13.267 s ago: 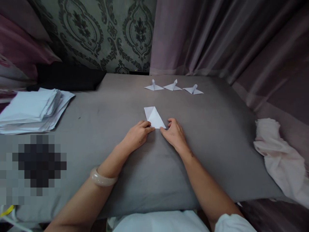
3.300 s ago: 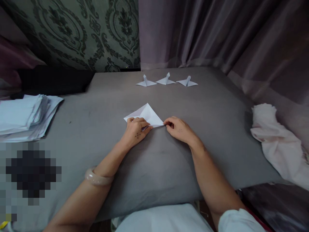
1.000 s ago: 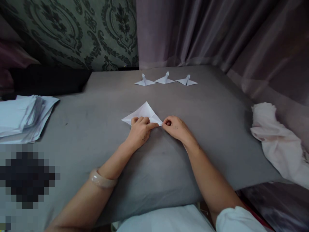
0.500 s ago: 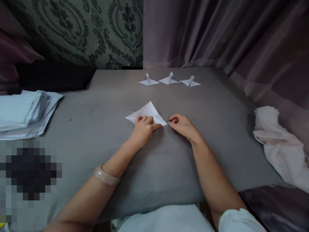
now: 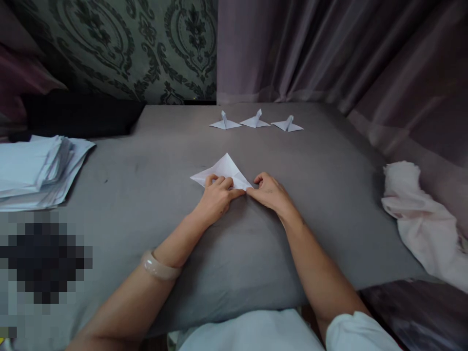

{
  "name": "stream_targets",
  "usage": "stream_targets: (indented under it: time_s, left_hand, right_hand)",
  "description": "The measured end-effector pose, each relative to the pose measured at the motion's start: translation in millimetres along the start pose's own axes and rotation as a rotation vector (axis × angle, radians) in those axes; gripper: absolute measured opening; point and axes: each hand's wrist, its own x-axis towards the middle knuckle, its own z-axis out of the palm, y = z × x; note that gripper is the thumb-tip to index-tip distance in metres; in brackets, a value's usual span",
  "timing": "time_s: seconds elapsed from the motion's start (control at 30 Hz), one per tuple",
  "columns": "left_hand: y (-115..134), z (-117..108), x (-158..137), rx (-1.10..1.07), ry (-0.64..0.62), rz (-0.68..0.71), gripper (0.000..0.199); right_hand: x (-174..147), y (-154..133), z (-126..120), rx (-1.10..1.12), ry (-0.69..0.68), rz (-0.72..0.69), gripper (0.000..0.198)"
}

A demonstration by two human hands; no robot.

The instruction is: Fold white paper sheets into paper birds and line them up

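The right hand [image 5: 270,193], thumb and fingers apart, met the right corner of the folded paper [image 5: 227,167]. The left hand [image 5: 215,201] covered its near side; grip could not be determined. The paper's long axis ran left-right across the gray cloth [image 5: 321,195].

Surroundings of the grey cloth-covered surface [image 5: 127,204]. Rear left: patterned wallpaper [image 5: 95,44], green-grey with dark leaf medallions framed by scrollwork. Rear centre to right: a mauve curtain [image 5: 252,53], hanging in deep vertical folds, with a paler band along its lower part. Far left: pink fabric [image 5: 25,80], beside a black item [image 5: 80,117] lying flat at the surface's rear left corner, possibly folded cloth, its detail lost in shadow. Right edge: a rumpled pale pink cloth [image 5: 424,219], extending diagonally toward the viewer. Lower right: a dark, faintly glossy expanse [image 5: 417,309].
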Motion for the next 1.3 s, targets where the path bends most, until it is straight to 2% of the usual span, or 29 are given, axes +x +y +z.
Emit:
stream_targets:
  time_s: [0.27,0.43,0.5,0.57,0.67,0.77,0.9,1.0,1.17,1.3]
  left_hand:
    - [-1,-1,-1,-0.048,0.009,-0.061,0.031]
    - [-1,-2,1,-0.074,-0.008,-0.086,0.032]
    - [0,-3,3,-0.083,-0.021,-0.098,0.032]
    - [0,-4,4,-0.087,-0.043,-0.105,0.033]
    - [-1,-6,5,-0.093,-0.074,-0.115,0.037]
    - [-3,-6,5,-0.12,-0.09,-0.124,0.037]
    - [-8,-5,3,-0.218,-0.03,-0.171,0.036]
    - [-12,-9,-3,-0.358,0.022,-0.25,0.048]
    - [-21,-24,-17,-0.491,-0.017,-0.275,0.062]
    - [-28,-30,-18,-0.498,0.055,-0.312,0.053]
  right_hand:
    - [4,7,0,0.046,0.011,-0.015,0.022]
    - [7,17,0,0.189,0.027,-0.013,0.014]
    - [6,18,1,0.288,0.091,-0.089,0.015]
    - [2,15,4,0.402,0.134,-0.229,0.016]
    - [-3,8,11,0.491,0.069,-0.414,0.018]
    - [-4,6,18,0.474,0.026,-0.478,0.022]
    - [-2,9,24,0.446,0.043,-0.49,0.028]
    - [-1,9,27,0.43,0.068,-0.474,0.024]
    - [-1,3,31,0.393,0.09,-0.422,0.015]
    - [0,1,34,0.323,0.101,-0.4,0.015]
